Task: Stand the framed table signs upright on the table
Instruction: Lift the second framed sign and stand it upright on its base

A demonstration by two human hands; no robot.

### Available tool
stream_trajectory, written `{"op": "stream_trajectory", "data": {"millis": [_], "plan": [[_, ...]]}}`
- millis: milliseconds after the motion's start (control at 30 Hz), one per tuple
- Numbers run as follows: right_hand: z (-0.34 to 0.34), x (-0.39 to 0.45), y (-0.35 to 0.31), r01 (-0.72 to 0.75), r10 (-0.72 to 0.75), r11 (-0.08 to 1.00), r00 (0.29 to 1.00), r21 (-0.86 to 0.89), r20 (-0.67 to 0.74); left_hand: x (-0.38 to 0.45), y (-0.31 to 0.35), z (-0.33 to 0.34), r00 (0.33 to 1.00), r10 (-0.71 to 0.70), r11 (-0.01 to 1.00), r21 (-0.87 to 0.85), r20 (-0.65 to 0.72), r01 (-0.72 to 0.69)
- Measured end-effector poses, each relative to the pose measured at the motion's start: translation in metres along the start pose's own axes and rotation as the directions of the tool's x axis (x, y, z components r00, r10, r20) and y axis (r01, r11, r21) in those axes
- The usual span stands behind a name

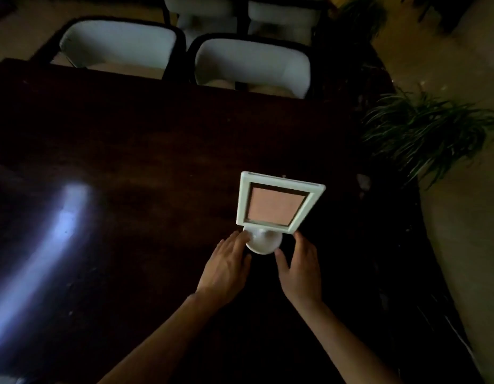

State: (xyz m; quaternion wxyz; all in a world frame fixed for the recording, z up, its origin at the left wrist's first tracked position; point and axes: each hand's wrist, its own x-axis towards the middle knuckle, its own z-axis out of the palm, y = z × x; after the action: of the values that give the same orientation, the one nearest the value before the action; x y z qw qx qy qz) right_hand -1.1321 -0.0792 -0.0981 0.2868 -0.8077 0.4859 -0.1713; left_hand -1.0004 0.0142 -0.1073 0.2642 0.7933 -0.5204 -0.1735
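One framed table sign (277, 205) stands upright on the dark wooden table (129, 134), right of centre. It has a white frame, a pinkish card inside and a round white base (264, 242). My left hand (226, 268) rests beside the base with its fingertips touching the base's left edge. On the other side my right hand (300, 268) is spread, its thumb by the base's right edge and a fingertip near the frame's lower right corner. Neither hand is closed around the sign.
Two white-cushioned chairs (251, 65) stand at the table's far edge, with more behind them. Leafy plants (423, 131) sit off the table's right side. A bright streak of reflected light (54, 225) lies on the tabletop at left. The scene is dim.
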Motion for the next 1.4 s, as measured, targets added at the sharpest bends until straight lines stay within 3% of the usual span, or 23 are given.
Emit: {"op": "stream_trajectory", "data": {"millis": [100,233,467,867,1400], "plan": [[0.011,-0.010,0.002,0.016,-0.006,0.982,0.998,-0.190,0.055,0.002,0.001,0.009,0.988,-0.005,0.974,0.223,0.156,-0.030],[0.025,-0.012,0.002,0.182,-0.124,0.937,0.972,-0.298,0.202,0.004,0.008,0.018,0.976,-0.046,0.942,0.334,0.214,-0.029],[0.030,0.030,0.008,0.218,-0.113,0.869,0.961,-0.444,0.251,0.043,0.015,0.022,0.972,-0.105,0.959,0.280,0.211,0.043],[0.026,0.109,0.003,0.162,-0.029,0.872,0.959,-0.462,0.283,0.119,0.021,0.022,0.964,-0.166,0.950,0.296,0.210,0.099],[0.028,0.119,0.007,0.187,-0.103,0.837,0.977,-0.515,0.186,0.125,0.027,0.019,0.969,-0.168,0.929,0.357,0.183,0.094]]}}
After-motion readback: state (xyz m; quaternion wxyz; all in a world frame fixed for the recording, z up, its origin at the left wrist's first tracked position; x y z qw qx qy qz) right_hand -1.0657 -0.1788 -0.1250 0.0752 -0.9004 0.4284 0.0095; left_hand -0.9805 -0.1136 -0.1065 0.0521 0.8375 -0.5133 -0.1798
